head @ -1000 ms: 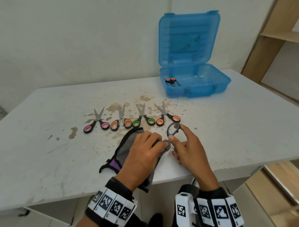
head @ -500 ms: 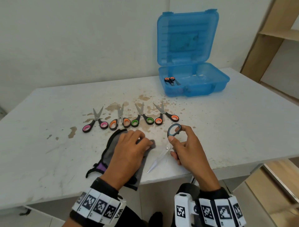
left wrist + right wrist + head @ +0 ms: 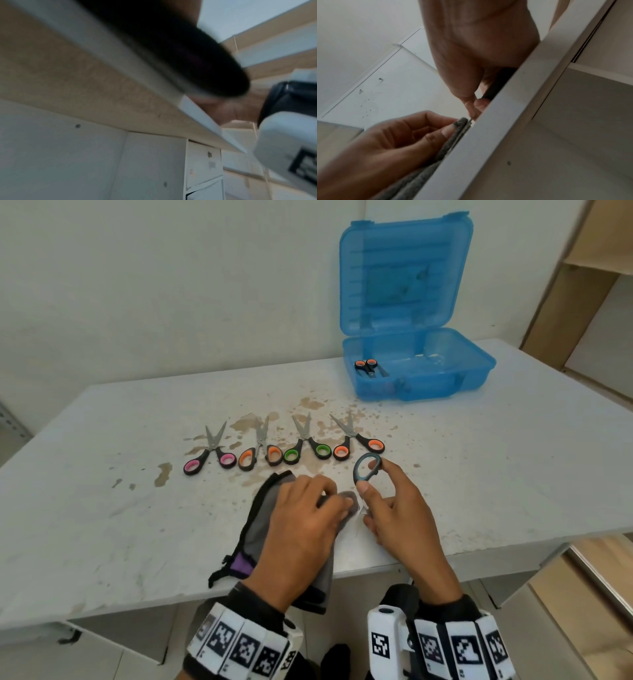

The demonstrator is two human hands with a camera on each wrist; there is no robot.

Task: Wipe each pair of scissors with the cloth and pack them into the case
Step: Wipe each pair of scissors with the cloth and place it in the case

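Observation:
My right hand (image 3: 371,484) pinches the grey-handled scissors (image 3: 367,470) by one handle loop, held just above the table's front edge. My left hand (image 3: 342,503) grips the grey cloth (image 3: 260,518) and pinches it round the blade, close to the pivot. The blade is mostly hidden by cloth and fingers. In the right wrist view the cloth (image 3: 452,136) is folded over the thin blade (image 3: 469,123) between my left fingertips. The open blue case (image 3: 445,385) stands at the back right with one orange-handled pair (image 3: 368,366) inside.
Several scissors lie in a row on the stained white table (image 3: 120,508): pink-handled (image 3: 209,457), orange-handled (image 3: 260,455), green-handled (image 3: 306,450) and orange-handled (image 3: 358,443). Wooden shelving (image 3: 589,261) stands at the right. The left wrist view is blurred and shows the table's underside.
Half a second ago the cloth was off the blade, which lay bare and pointed at me. My left hand has slid the cloth back up the blade to the pivot.

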